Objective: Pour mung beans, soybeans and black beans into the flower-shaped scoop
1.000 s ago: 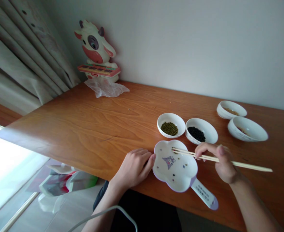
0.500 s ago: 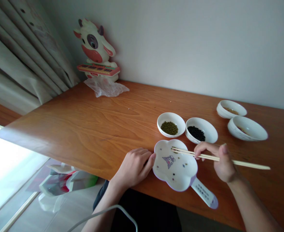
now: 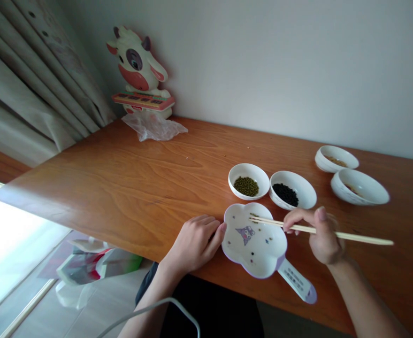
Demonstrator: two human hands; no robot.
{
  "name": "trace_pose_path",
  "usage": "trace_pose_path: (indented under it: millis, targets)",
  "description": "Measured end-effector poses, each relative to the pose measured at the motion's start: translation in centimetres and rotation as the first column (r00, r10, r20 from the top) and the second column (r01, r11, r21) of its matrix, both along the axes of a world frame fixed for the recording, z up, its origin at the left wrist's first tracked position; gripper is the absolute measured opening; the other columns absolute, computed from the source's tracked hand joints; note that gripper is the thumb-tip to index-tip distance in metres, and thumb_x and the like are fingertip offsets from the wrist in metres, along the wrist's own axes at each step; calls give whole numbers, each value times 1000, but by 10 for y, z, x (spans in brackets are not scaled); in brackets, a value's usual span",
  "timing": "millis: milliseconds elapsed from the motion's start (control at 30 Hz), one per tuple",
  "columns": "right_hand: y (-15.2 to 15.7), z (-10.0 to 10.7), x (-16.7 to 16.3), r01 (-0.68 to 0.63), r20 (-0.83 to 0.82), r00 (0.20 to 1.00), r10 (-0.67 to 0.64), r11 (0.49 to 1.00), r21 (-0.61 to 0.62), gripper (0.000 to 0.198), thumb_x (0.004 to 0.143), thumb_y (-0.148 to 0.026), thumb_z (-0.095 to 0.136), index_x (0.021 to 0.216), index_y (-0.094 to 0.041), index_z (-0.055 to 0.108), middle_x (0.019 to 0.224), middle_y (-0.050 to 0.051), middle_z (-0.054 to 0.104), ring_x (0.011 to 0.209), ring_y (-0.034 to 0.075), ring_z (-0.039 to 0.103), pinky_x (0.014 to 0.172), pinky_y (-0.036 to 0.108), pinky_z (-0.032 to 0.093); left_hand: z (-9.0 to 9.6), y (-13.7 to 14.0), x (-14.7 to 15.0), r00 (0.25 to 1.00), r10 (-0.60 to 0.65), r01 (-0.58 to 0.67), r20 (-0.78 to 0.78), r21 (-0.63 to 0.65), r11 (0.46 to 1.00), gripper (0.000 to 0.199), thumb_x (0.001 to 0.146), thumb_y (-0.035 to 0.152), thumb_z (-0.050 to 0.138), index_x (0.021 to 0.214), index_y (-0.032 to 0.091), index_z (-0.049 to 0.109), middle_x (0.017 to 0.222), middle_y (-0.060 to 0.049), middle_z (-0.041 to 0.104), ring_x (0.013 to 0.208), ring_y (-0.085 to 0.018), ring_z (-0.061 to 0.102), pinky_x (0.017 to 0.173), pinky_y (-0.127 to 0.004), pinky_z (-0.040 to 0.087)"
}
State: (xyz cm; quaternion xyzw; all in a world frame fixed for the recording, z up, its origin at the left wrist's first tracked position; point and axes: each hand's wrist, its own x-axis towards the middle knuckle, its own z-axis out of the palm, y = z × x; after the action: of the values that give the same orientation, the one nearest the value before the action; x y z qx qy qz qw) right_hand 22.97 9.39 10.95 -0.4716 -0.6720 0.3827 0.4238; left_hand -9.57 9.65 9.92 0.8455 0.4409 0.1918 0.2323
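A white flower-shaped dish (image 3: 240, 256) with a purple rim and a handle sits near the table's front edge, with a printed cartoon figure and a few small beans in it. My left hand (image 3: 196, 241) is closed at its left rim, the thumb against the edge; its other fingertips are hidden. In my right hand (image 3: 324, 237) is a pair of wooden chopsticks (image 3: 363, 239), tips close together inside the dish beside some green beans (image 3: 255, 217). Behind the dish stand a white bowl (image 3: 261, 174) of green beans and another (image 3: 307, 190) of black beans.
Two more white bowls, one at the back (image 3: 350, 159) and one nearer (image 3: 371, 190), hold yellowish contents on the right. A cow toy with a keyboard (image 3: 143, 101) and a crumpled plastic bag (image 3: 155, 127) are at the back left. A grey cable (image 3: 173, 300) crosses below my left forearm.
My right hand has shifted slightly, and the chopstick tips have moved a little within the dish. My left hand and the bowls stay where they were.
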Motion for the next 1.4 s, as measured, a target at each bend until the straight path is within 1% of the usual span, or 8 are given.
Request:
trace_pose_path:
  millis: [133, 267, 367, 467, 767, 1067, 1300, 1400]
  targets:
    - [0, 1, -1, 14, -79, 997, -12, 1000, 18, 81, 105, -64, 16, 75, -22, 79, 71, 8, 71, 61, 20, 60, 57, 34, 45, -1, 0, 0, 1000, -5, 5, -4, -5, 1000, 43, 112, 36, 31, 80, 20, 54, 83, -3, 63, 76, -16, 57, 79, -30, 44]
    - [2, 10, -1, 51, -149, 988, -46, 998, 29, 85, 99, -76, 18, 71, -23, 78, 66, 8, 68, 60, 22, 59, 54, 34, 45, -1, 0, 0, 1000, -7, 7, -1, -4, 1000, 42, 112, 36, 31, 79, 20, 52, 82, -2, 62, 75, -16, 56, 78, -29, 43]
    - [4, 14, 1, 64, -140, 988, -61, 998, 20, 87, 97, -80, 14, 71, -24, 76, 68, 8, 68, 62, 22, 59, 54, 34, 45, -1, 0, 0, 1000, -8, 8, 0, 2, 1000, 42, 112, 36, 31, 79, 20, 51, 80, -2, 61, 74, -16, 55, 77, -29, 43]
    - [5, 10, 2, 55, -89, 994, -55, 998, 2, 89, 96, -80, 9, 74, -23, 74, 72, 8, 68, 64, 23, 60, 58, 35, 46, 0, 1, 0, 1000, -7, 7, 1, -1, 1000, 41, 112, 35, 31, 79, 20, 51, 81, -2, 61, 74, -16, 55, 77, -30, 43]
    - [5, -11, 10, -26, 50, 998, 25, 999, 25, 84, 99, -75, 8, 81, -23, 70, 79, 7, 68, 74, 25, 61, 69, 38, 47, -1, 0, 0, 1000, -4, 4, 1, -4, 1000, 41, 112, 35, 31, 79, 20, 53, 82, -2, 63, 75, -16, 56, 78, -29, 44]
    - [6, -10, 8, -24, 71, 997, 21, 999, 48, 86, 99, -74, 5, 80, -23, 71, 77, 7, 69, 71, 23, 62, 65, 36, 47, -1, 0, 0, 1000, -3, 3, 2, -5, 1000, 41, 112, 35, 32, 80, 20, 53, 82, -3, 63, 75, -16, 57, 79, -30, 44]
    - [2, -1, -1, 15, 84, 996, -21, 998, 67, 74, 108, -57, 14, 79, -23, 72, 74, 5, 69, 67, 20, 62, 65, 34, 46, -1, 0, 0, 1000, -2, 2, 1, -1, 1000, 41, 112, 35, 32, 79, 20, 52, 81, -3, 63, 74, -16, 56, 77, -31, 44]
    - [1, -1, -1, 19, 52, 998, -23, 997, 72, 74, 108, -56, 14, 79, -23, 73, 73, 5, 68, 66, 19, 61, 64, 34, 46, -1, 0, 0, 1000, -4, 4, 2, -1, 1000, 41, 112, 35, 32, 79, 20, 53, 82, -3, 63, 75, -16, 57, 78, -31, 44]
